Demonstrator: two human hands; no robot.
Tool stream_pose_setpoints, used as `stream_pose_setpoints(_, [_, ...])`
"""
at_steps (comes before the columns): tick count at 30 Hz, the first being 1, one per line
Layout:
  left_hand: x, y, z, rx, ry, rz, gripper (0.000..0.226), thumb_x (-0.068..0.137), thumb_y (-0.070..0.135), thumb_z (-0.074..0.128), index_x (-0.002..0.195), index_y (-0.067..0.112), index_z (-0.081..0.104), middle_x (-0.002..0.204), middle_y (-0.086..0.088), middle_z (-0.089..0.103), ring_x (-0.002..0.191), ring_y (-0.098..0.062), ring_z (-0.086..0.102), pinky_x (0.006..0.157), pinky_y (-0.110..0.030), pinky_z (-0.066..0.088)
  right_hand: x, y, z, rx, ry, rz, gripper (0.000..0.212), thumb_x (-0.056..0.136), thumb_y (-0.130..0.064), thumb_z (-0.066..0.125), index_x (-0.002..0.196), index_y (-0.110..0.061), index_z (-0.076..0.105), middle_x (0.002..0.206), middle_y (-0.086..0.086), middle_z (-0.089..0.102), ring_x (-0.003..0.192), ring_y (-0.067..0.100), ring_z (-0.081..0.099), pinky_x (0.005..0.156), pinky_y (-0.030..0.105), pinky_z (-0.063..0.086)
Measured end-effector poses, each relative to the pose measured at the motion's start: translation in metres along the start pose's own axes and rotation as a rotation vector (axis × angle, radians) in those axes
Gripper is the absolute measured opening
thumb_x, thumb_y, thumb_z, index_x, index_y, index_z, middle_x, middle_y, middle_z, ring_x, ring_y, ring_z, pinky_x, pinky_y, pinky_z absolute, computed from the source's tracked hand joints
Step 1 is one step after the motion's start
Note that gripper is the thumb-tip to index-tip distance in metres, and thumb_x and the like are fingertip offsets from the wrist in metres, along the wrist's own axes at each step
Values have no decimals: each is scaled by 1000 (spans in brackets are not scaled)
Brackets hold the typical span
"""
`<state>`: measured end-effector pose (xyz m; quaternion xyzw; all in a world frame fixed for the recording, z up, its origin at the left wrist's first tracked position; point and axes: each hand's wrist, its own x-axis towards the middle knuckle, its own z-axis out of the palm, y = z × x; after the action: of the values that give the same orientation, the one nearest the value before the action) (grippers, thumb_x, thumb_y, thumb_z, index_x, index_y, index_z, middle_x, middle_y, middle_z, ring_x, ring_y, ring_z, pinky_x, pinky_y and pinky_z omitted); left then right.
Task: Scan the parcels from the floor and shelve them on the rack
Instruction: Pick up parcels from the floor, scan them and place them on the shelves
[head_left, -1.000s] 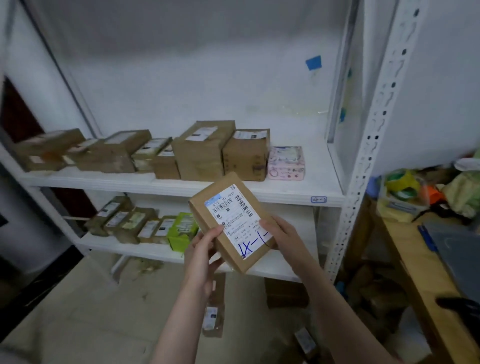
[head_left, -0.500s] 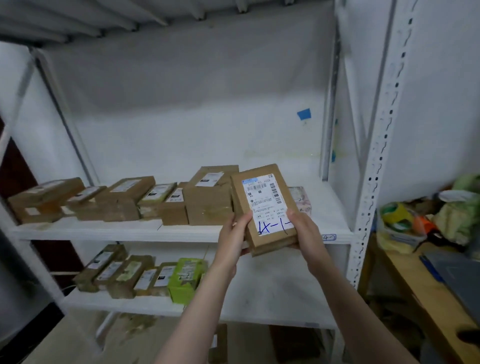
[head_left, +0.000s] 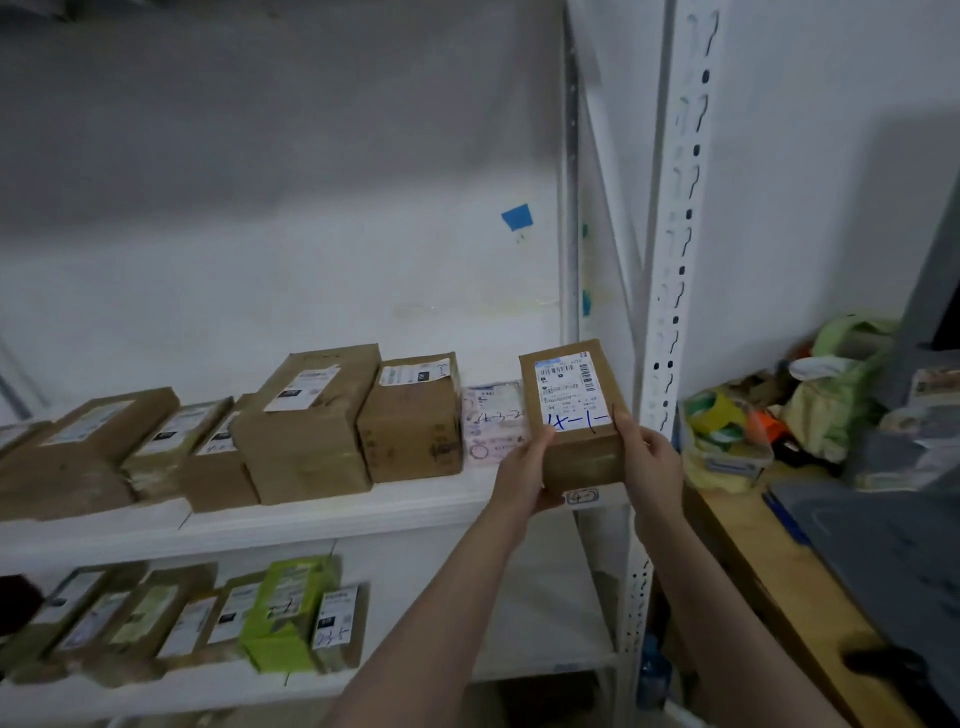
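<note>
Gripped from both sides: a small brown parcel, with the left hand curled round its near left corner and the right hand wrapped on its right edge, thumb up along the margin of the label. Turned label-up toward the camera, white shipping sticker with barcodes on top and blue handwriting across the sticker's lower part. Placed at the right end of the rack, over the front edge of the upper shelf and covering part of a small tag stuck there. Cannot tell whether resting on the board or held just above it.

Just left of it, a flat pink parcel with writing on top. Further left, two taller brown boxes side by side, then a line of flatter brown parcels out to the left edge. On the lower shelf, another row of labelled packets with a green box among them. On the far wall, a scrap of blue tape. To the right of the rack, a wooden table with a heap of bags and a grey flat sheet.
</note>
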<state>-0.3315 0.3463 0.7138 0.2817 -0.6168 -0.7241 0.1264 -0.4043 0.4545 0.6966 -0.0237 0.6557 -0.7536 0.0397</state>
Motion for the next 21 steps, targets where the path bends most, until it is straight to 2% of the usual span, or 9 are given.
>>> stream_pose_setpoints(3, [31,0,16,56,-8,-30,33,98,51,55,114,24,64,114,-6,66,98,-22,65,80,-42,62,25,13,-2,-54,48,-2,39,98,-49,52,119,-17,59,96,-3,62,85,8,59,63,24,47])
stream_pose_setpoints(5, [50,-2,23,71,11,-58,32,96,52,58,108,23,64,111,-6,66,100,-24,65,87,-48,60,36,22,-1,-96,77,-8,42,99,-49,50,123,-16,59,107,1,64,95,15,61,77,32,53])
stream_pose_setpoints(8, [70,-5,29,87,49,-99,40,96,55,57,118,21,62,117,-8,66,105,-28,65,92,-48,58,43,35,4,-175,105,-55,44,100,-42,51,133,-13,56,126,6,57,114,21,56,99,43,50])
stream_pose_setpoints(10, [81,-12,29,117,67,-112,49,94,60,54,124,21,60,123,-10,66,111,-31,64,96,-50,56,45,42,9,-244,130,-77,42,100,-34,53,135,-11,52,137,7,44,115,17,49,104,41,46])
stream_pose_setpoints(12, [95,-26,27,143,104,-118,66,83,71,54,125,21,61,125,-10,66,110,-31,66,95,-49,56,45,50,12,-332,183,-68,39,99,-28,57,134,-12,50,140,11,36,118,22,45,103,38,43])
stream_pose_setpoints(15, [113,-48,26,164,217,-99,103,60,89,50,133,17,62,128,-9,66,114,-29,64,99,-47,54,43,67,14,-432,227,-126,40,95,-20,61,133,-14,51,132,11,42,118,25,45,98,36,43])
stream_pose_setpoints(16, [106,-43,29,177,243,-97,106,62,92,47,135,16,60,130,-10,64,116,-30,62,101,-47,52,44,72,15,-433,214,-146,41,94,-19,61,134,-16,52,128,9,44,111,20,47,96,36,45])
stream_pose_setpoints(18, [104,-37,34,242,261,-81,97,81,87,40,137,10,57,134,-12,61,120,-32,59,104,-46,48,51,81,14,-426,183,-169,42,96,-18,60,137,-19,53,122,6,47,99,12,46,91,31,45])
stream_pose_setpoints(21, [112,-38,38,441,281,-85,88,93,78,25,144,11,51,139,-16,57,126,-33,54,111,-46,40,63,88,13,-478,158,-209,43,97,-16,57,141,-18,54,111,7,56,92,15,53,83,29,46])
